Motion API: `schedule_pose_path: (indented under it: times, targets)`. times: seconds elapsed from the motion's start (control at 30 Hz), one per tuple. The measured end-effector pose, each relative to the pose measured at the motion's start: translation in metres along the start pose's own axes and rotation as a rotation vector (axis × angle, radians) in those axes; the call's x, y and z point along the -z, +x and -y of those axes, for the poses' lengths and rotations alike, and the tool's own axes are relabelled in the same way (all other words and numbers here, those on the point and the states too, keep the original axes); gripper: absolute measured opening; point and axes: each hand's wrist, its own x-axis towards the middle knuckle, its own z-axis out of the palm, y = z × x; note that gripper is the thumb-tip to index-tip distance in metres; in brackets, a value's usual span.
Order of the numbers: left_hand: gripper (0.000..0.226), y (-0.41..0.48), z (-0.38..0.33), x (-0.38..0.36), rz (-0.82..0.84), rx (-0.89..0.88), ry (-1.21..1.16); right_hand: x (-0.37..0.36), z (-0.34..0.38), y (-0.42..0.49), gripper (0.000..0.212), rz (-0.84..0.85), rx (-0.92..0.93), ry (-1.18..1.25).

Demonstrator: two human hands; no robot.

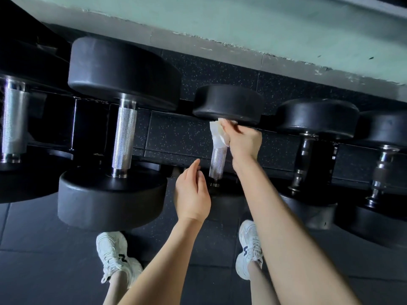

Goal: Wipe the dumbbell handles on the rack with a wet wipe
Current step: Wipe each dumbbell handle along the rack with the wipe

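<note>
Dark speckled gym flooring backs the rack [275, 131], where the right hand [243, 139] clamps a wet wipe [217, 134] round a dumbbell handle [218, 160] to scrub it, left hand [192, 195] relaxed, empty beside.

Right grip [242, 139]: pinches wet wipe [217, 134] around dumbbell handle [217, 161], far end.
Left grip [192, 194]: relaxed, lower-left of Right grip, beside dumbbell handle.

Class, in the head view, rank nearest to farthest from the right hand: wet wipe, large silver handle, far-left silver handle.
1. wet wipe, held in the right hand.
2. large silver handle, to its left.
3. far-left silver handle, at the frame edge.
</note>
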Motion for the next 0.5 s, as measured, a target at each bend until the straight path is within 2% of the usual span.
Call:
schedule_pose_path:
  times: [0.07,0.1,0.2,0.27,0.37,0.43,0.5]
  targets:
    - [0.046,0.0,0.0,0.0,-0.006,0.0,0.002,0.012,0.002,0.008,0.007,0.219,-0.225,0.261]
    - [0.045,0.0,0.001,0.0,-0.01,0.0,0.001,0.017,0.003,0.011,0.006,0.31,-0.294,0.298]
    - [0.037,0.0,0.001,0.0,-0.014,-0.005,0.005,0.022,0.001,0.016,0.009,0.405,-0.284,0.229]
    - [0.036,0.0,0.001,0.0,-0.019,-0.005,0.011,0.019,0.0,0.012,0.016,0.36,-0.141,0.11]
    - [0.036,0.0,0.0,0.0,-0.021,-0.014,0.016,0.008,-0.003,0.0,0.044,0.181,0.106,-0.106]
    - [0.036,0.0,0.0,0.001,-0.017,-0.012,0.018,0.003,-0.004,-0.006,0.054,0.093,0.174,-0.213]
    - [0.036,-0.001,-0.001,0.001,-0.015,-0.017,0.017,0.004,-0.005,-0.013,0.056,0.094,0.207,-0.284]
